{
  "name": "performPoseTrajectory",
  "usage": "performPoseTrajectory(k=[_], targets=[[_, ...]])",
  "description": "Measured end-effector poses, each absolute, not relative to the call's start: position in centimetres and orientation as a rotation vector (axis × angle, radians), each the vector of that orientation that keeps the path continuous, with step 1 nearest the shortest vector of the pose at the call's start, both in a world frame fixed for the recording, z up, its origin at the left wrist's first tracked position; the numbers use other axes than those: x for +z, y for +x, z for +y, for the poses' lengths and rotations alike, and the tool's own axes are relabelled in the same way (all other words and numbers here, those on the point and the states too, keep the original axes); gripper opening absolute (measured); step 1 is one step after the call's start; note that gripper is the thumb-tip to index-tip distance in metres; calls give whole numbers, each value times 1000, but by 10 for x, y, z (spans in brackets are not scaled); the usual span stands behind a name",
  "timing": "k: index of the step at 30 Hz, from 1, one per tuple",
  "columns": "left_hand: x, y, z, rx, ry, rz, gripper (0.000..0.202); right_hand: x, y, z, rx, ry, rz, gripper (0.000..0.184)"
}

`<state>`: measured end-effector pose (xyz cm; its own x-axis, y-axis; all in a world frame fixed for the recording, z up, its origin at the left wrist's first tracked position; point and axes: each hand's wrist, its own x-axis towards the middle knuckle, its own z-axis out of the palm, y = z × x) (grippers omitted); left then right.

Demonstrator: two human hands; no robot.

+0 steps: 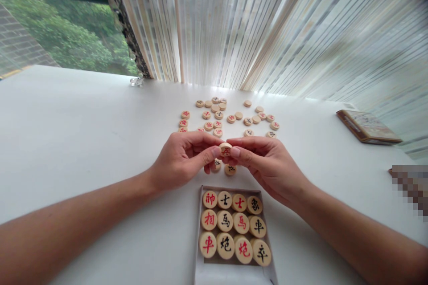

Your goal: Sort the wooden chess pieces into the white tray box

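On a white table, at frame centre, one wooden piece is pinched between nearly closed fingers of the left hand and right hand. If pressure becomes uneven, it might be dropped onto loose pieces near the lower-centre box.

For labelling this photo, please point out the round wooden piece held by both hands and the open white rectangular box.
Held round wooden piece (225,151): head view, on its marked face.
Open white rectangular box (236,275): head view, on its bare near end.
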<state>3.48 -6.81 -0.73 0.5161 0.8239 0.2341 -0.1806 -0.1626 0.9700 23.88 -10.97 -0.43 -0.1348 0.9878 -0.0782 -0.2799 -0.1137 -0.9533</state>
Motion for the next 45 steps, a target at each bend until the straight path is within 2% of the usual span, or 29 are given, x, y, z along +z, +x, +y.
performPoseTrajectory(k=[8,13,23,35,45], targets=[[-8,35,-70,953,1407,543,27,5,236,-110,1607,-941,-957,22],[-6,36,-71,939,1413,540,27,5,236,-111,1635,-979,-983,29],[-7,38,-73,931,1431,503,26,-4,238,-111,1486,-992,-1049,40],[-8,36,-78,979,1871,433,17,2,235,-114,1471,-1074,-1093,29],[-12,37,-76,1007,1699,468,20,2,239,-111,1537,-962,-1133,20]])
